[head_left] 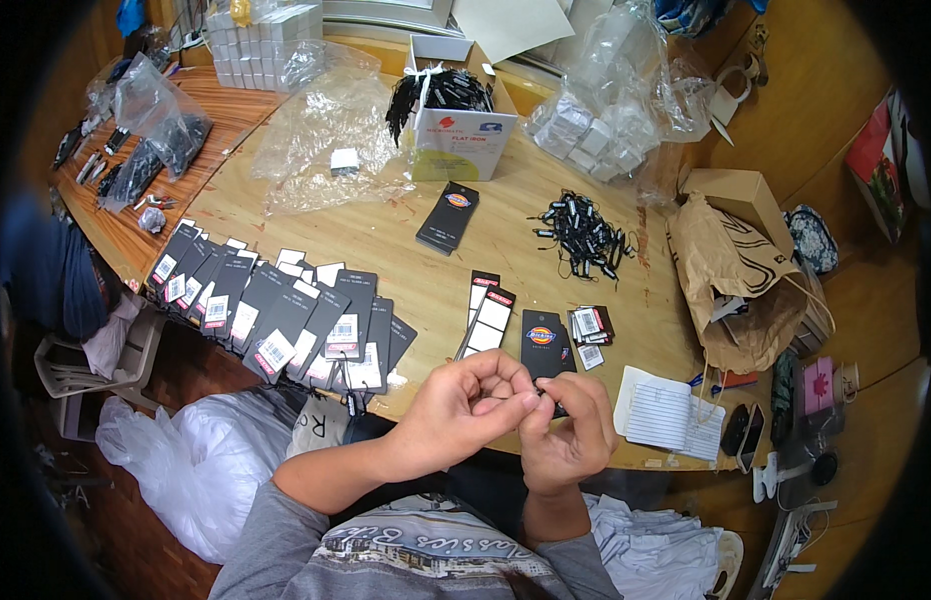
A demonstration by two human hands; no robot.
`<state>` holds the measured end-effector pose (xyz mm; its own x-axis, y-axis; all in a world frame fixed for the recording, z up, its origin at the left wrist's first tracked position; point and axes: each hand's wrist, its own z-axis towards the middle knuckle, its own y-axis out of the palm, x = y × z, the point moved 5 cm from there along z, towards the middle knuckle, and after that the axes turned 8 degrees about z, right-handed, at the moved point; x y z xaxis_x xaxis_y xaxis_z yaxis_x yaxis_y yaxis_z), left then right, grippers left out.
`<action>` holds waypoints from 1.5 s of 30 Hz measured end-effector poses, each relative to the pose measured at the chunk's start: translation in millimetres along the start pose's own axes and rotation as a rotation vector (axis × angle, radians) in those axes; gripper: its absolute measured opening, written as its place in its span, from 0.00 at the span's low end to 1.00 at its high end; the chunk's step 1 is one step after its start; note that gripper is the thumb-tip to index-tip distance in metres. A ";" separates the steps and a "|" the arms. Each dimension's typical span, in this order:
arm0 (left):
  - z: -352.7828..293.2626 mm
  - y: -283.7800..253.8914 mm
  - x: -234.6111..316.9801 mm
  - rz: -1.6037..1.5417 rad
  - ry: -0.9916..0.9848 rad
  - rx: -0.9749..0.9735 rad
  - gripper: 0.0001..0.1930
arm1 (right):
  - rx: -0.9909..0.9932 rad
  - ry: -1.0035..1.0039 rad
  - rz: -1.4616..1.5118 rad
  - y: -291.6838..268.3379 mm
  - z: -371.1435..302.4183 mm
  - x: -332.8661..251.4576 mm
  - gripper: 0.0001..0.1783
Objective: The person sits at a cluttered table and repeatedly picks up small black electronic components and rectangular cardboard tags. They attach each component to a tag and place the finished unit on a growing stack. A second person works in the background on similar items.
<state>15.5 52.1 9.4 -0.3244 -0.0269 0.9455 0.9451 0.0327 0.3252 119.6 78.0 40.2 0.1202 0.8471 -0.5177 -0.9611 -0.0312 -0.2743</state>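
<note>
My left hand [468,402] and my right hand [569,425] meet at the table's near edge, thumbs and fingertips pinched together. A small bit of something black [558,409] shows between the fingertips; its kind is mostly hidden. Just beyond them lies a dark hang tag [542,336] with a coloured logo, partly covered by my fingers. Beside it are long black tags with white label panels [488,322]. To the right sits a small stack of barcode labels [590,325]. Further off are a pile of black tag strings [583,232] and a stack of dark hang tags [449,217].
Rows of black tags with barcode stickers [286,322] overlap along the left front edge. At the back stands a white box [456,125] stuffed with black strings, near plastic bags [606,120]. On the right are a brown paper bag [731,290], a lined notebook [671,414] and a phone [751,438].
</note>
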 end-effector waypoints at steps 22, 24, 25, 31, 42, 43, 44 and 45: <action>4.9 -14.3 14.0 0.513 -0.035 -0.301 0.03 | -0.625 0.575 0.868 3.4 5.5 35.2 0.07; 4.6 -14.4 13.6 0.517 -0.032 -0.310 0.04 | -0.668 0.558 0.850 5.3 4.7 33.8 0.08; 4.7 -15.1 11.3 0.503 -0.041 -0.302 0.04 | -0.675 0.544 0.830 6.3 3.9 32.8 0.08; 5.1 -15.8 4.6 0.288 -0.097 -0.213 0.04 | -0.466 0.483 0.681 6.6 3.8 27.0 0.09; 7.3 -13.4 -2.3 0.144 -0.125 -0.187 0.04 | -0.356 0.417 0.619 6.3 2.1 29.4 0.11; 7.0 -13.2 -1.8 0.149 -0.123 -0.190 0.05 | -0.361 0.415 0.623 6.7 2.1 29.5 0.10; 6.7 -12.8 -1.4 0.155 -0.123 -0.193 0.05 | -0.364 0.413 0.628 6.9 1.9 29.8 0.10; 6.5 -12.8 -0.7 0.154 -0.114 -0.182 0.05 | -0.366 0.399 0.605 7.0 2.0 29.6 0.10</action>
<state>3.3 58.1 4.6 -0.1689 0.0777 0.9826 0.9719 -0.1525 0.1791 115.9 103.9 24.6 -0.2481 0.3774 -0.8922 -0.7541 -0.6533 -0.0667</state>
